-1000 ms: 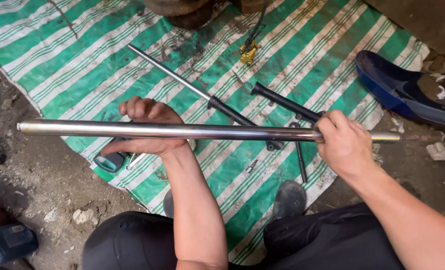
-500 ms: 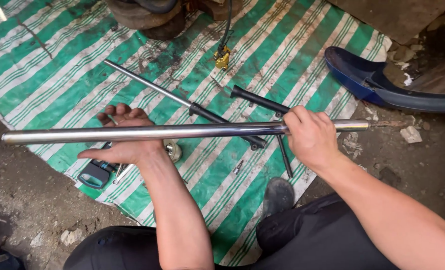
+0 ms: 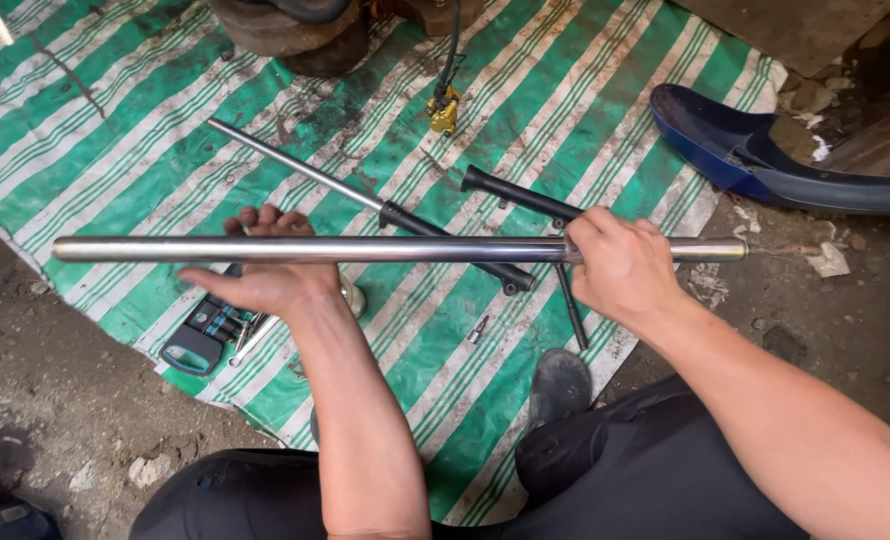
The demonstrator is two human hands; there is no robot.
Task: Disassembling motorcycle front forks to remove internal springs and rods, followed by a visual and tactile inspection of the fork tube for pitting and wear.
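Note:
I hold a long chrome tube (image 3: 415, 249) level across my lap, above a green and white striped tarp (image 3: 115, 130). My right hand (image 3: 620, 268) is closed around the tube near its right end. My left hand (image 3: 270, 272) is under the tube left of the middle. The tube lies across its fingers, whose tips show above it, and the thumb points out to the left. On the tarp behind the tube lies a second chrome rod with a black lower part (image 3: 365, 197), running diagonally.
A black T-shaped tool (image 3: 525, 200) lies under the tube near my right hand. A yellow brake part on a hose (image 3: 445, 108), a blue plastic panel (image 3: 765, 165), a small tool case (image 3: 200, 340), a loose bolt (image 3: 478, 328) and my shoe (image 3: 560, 385) are around.
My left hand has loosened from a full grip, and the tube now rests on its fingers with the thumb out. The right hand keeps its grip. The tube stays level.

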